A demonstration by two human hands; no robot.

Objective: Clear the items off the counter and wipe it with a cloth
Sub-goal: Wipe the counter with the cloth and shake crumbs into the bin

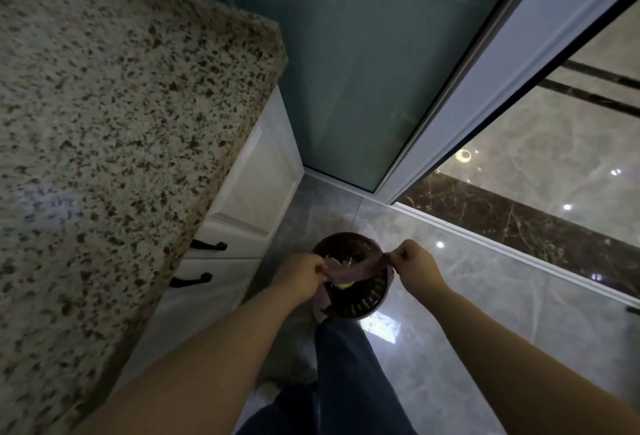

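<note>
Hands, left hand (300,273) and right hand (414,259), pinch purple cloth (356,270) above bin (360,304).

Bare forearms, dark blue trousers (346,382), pale shoe (268,393).

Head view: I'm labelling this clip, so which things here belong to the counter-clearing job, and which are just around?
Part of the job:
granite counter
waste bin on the floor
purplish bag strip, pinched by left hand and right hand over the bin

Just around:
cabinet drawers with black handles
glass sliding door
marble floor
</note>
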